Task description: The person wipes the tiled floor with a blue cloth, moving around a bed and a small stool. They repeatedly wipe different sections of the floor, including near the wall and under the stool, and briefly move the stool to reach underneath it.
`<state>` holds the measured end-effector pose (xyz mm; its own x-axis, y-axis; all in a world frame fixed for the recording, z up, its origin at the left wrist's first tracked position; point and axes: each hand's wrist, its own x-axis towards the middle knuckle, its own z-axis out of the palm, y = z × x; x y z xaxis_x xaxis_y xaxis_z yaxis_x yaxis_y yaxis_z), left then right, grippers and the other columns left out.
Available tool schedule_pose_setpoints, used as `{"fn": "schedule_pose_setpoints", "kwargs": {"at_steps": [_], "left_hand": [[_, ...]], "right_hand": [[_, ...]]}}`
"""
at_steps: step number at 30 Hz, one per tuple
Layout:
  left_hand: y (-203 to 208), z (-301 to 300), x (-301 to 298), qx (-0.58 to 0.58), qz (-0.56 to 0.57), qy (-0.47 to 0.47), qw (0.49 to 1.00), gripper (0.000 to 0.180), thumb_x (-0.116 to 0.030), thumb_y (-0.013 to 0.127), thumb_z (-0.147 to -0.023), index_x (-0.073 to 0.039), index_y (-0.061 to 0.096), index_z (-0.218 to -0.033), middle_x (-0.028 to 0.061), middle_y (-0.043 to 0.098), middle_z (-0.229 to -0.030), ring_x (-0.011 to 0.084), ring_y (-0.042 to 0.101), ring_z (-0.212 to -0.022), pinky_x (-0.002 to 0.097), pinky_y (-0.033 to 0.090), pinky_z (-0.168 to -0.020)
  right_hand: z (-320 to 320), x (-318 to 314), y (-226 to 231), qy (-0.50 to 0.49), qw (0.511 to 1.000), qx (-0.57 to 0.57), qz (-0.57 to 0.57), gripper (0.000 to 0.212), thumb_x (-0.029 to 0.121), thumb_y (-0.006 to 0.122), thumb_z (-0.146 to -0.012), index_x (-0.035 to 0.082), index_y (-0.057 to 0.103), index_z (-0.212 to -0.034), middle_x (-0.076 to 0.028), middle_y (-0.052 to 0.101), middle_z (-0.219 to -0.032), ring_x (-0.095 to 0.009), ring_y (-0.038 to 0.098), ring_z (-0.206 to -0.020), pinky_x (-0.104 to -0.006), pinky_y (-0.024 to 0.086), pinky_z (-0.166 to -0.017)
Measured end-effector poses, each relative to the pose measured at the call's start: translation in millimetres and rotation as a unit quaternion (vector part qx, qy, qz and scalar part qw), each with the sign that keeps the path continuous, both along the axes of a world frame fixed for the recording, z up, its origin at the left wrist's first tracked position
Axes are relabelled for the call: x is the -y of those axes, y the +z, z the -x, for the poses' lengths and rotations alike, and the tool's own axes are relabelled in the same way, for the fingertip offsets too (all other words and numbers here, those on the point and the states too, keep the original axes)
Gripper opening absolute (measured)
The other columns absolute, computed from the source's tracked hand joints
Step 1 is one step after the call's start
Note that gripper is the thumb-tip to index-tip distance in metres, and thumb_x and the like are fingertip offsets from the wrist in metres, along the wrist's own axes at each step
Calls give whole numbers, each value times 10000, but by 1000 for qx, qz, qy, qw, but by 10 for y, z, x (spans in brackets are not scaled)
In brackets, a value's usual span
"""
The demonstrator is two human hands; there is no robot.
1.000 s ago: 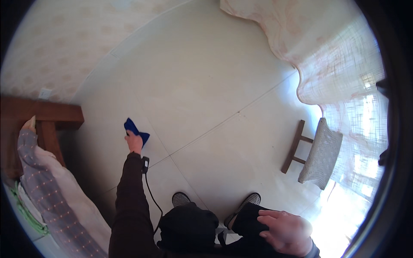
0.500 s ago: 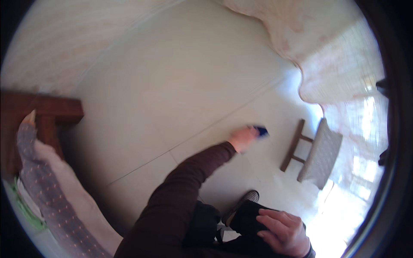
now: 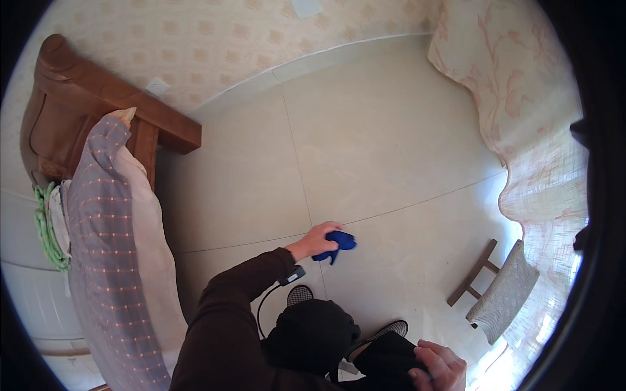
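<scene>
Cloth (image 3: 344, 241), blue, gripped in the left hand (image 3: 315, 242), mid-frame (right hand (image 3: 445, 366) relaxed, fingers apart, lower right); floor (image 3: 391, 163) doesn't show what's done or left.

Near the centre of the frame, we saw a crumpled blue rag (image 3: 344, 242) of matt cloth. The pale beige floor tiles (image 3: 391, 143) looked smooth, with a faint sheen. At upper left, we noted a reddish-brown bed frame (image 3: 179, 129) of polished wood; at left, a grey checked bedspread (image 3: 107, 260) of matt fabric; at lower right, a rough, woven-looking grey stool cover (image 3: 503, 293).
</scene>
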<state>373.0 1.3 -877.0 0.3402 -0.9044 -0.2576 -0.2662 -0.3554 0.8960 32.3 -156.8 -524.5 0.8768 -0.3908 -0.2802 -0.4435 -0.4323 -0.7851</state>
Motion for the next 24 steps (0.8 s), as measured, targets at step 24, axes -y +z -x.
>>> {"fn": "schedule_pose_setpoints", "kwargs": {"at_steps": [24], "left_hand": [[3433,-25,-1424,19,138,229,963,540,-93,661,-803,-19,458,-1297,61,591,-1095,147,574,-965,295,478,-871]], "right_hand": [[150,-942,185,60,976,145,151,233,131,681,-817,17,638,-1016,-161,661,-933,-346,643,-821,-402,525,-718]]}}
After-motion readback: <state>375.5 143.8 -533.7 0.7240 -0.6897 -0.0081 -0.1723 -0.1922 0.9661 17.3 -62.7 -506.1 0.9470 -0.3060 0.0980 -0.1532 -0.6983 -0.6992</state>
